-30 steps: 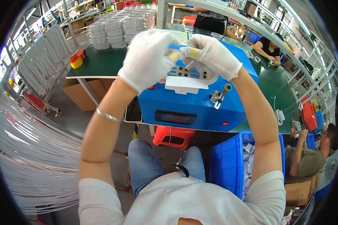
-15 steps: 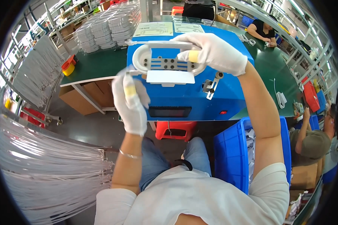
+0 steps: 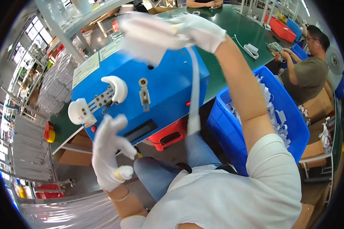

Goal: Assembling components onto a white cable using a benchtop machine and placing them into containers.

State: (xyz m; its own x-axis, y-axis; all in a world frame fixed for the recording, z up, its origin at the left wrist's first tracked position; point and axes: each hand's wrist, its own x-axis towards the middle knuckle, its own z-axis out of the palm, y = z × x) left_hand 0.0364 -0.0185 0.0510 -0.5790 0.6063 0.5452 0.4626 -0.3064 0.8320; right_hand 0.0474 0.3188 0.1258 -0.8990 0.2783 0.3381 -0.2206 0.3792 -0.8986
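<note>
My right hand (image 3: 204,32), in a white glove, is closed on a motion-blurred white plastic piece (image 3: 151,40) and holds it over the far part of a blue box-shaped machine (image 3: 168,87). From beside that hand a flat white strap (image 3: 194,91) hangs down past the machine's right side. My left hand (image 3: 109,154), also gloved, is empty with its fingers spread, by the machine's near left edge. Just beyond it, a fixture of two curved white blocks (image 3: 118,89) joined by slotted metal bars sits bare on the machine. A small metal bracket (image 3: 144,95) stands to its right.
A blue crate (image 3: 225,126) of white pieces stands to my right. Beyond it a co-worker (image 3: 307,72) sits at the green table (image 3: 225,72). Under the machine is a red stool (image 3: 166,139). Stacked clear trays (image 3: 55,84) and hanging white strips (image 3: 32,149) are at left.
My right hand has lifted the white piece off the fixture and carried it up and away. My left hand has let go and drawn back, fingers spread. The view has turned right.
</note>
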